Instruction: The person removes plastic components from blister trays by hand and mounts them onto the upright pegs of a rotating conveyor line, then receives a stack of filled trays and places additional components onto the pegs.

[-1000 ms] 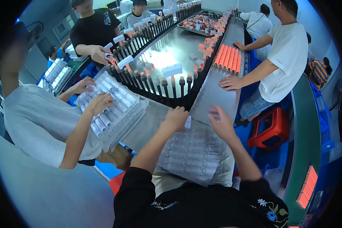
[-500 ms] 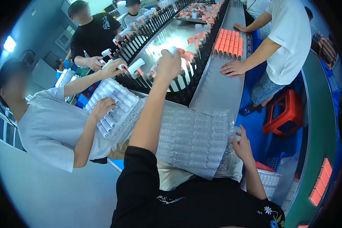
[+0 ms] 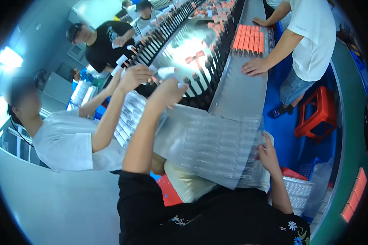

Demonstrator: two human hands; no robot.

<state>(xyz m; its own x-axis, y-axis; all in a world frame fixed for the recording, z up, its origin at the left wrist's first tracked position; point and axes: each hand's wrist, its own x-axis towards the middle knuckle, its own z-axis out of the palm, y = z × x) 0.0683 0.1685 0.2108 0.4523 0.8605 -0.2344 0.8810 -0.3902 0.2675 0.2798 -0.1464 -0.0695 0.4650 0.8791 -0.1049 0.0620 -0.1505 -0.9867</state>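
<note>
Two hands, placement: left hand (image 3: 167, 94) extends forward to the near end of the peg line (image 3: 196, 77); right hand (image 3: 269, 157) sits lower, at the right edge of the clear tray (image 3: 216, 143).
Left hand, state: fingers curled, back of the hand toward the viewer; fingertips largely hidden, so whether a part is grasped cannot be told. Nearest item: a white piece (image 3: 167, 73), just beyond the knuckles.
Right hand, state: fingers partly bent, thumb and index apart; whether the tray edge is pinched cannot be told.
Clear tray, position: near end of the metal table (image 3: 237, 90), reaching back over the wearer's lap; moulded in rows.
Peg line, layout: black pegs curving around a bright metal plate (image 3: 178, 53); coral and white pieces cap several pegs.
Left co-worker (image 3: 73, 139), position: beside the loaded tray (image 3: 131, 108), which carries white cylinders; both hands raised near the left run of pegs.
Right co-worker (image 3: 313, 45), position: right side of the metal table; one hand rests beyond the coral cylinders (image 3: 247, 40), the other on their near side.
Right-side floor: red stool (image 3: 318, 114) on a blue surface.
Far-right strip: coral blocks (image 3: 353, 196) in a row on a green surface (image 3: 353, 143).
</note>
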